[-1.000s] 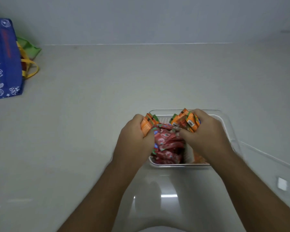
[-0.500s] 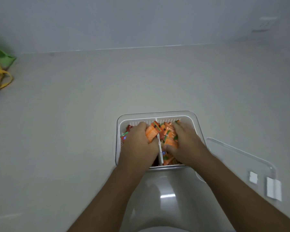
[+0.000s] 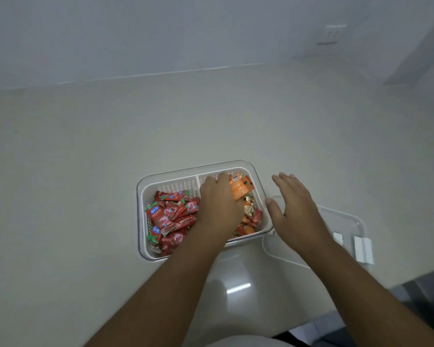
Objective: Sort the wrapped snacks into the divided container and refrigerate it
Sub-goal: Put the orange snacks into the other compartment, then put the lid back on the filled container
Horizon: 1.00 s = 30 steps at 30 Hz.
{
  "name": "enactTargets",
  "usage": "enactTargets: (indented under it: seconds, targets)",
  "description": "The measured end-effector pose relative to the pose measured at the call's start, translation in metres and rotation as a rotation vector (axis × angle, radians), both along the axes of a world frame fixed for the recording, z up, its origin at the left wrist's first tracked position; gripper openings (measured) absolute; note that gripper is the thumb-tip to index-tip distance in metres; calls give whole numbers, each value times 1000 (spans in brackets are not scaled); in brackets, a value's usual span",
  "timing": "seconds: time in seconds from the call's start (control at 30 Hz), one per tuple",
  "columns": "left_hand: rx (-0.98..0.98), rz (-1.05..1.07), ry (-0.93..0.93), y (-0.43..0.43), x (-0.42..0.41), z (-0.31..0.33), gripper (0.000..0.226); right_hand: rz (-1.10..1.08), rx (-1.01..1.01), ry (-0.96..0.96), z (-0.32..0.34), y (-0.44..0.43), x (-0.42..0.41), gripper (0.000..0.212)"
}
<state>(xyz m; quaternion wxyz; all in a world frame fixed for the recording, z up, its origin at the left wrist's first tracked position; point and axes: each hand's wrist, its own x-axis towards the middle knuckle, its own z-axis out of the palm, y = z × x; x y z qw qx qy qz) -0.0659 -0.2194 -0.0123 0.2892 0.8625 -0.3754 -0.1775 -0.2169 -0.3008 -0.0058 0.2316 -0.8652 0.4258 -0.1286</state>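
A clear divided container (image 3: 142,194) with a white perforated insert sits on the pale counter. Its left compartment holds several red wrapped snacks (image 3: 169,219); the right compartment holds orange wrapped snacks (image 3: 251,216). My left hand (image 3: 218,206) reaches across the divider into the right compartment and grips a few orange packets (image 3: 238,189) at its fingertips. My right hand (image 3: 296,209) hovers just right of the container with straight, spread fingers, holding nothing, above the clear lid (image 3: 346,221).
The clear lid with white clips (image 3: 362,247) lies flat on the counter to the right of the container. A wall socket (image 3: 332,33) sits on the back wall at the upper right. The counter's front edge drops off at the lower right.
My right hand has left the container and moved right, opening over the lid. My left hand stays in, shifted to the right compartment with orange packets. The view panned right.
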Motion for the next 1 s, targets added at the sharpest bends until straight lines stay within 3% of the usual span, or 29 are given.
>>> enactTargets:
  seconds: [0.17,0.23,0.4,0.53,0.63,0.77,0.87,1.0]
  targets:
    - [67,-2,90,-9,-18,-13,79,34,22,22,-8,-20,-24,55]
    - [50,-17,101,-10,-26,-12,74,46,24,36,-13,-29,-33,55]
    - [-136,17,-90,-15,-53,4,61,23,20,79,-30,-56,-69,55]
    - [-267,-191,-136,-37,-109,5,59,-61,17,164,-50,-81,-113,57]
    - [-168,-330,-123,-64,-141,-19,62,-116,35,271,-69,-97,-151,60]
    - [110,-332,-159,-89,-144,-68,70,-204,118,347,-97,-105,-198,68]
    - [259,-234,-162,-90,-136,-97,91,-270,266,355,-113,-97,-221,79]
    - [217,-43,-71,-89,-135,-111,119,-304,246,321,-125,-93,-225,75]
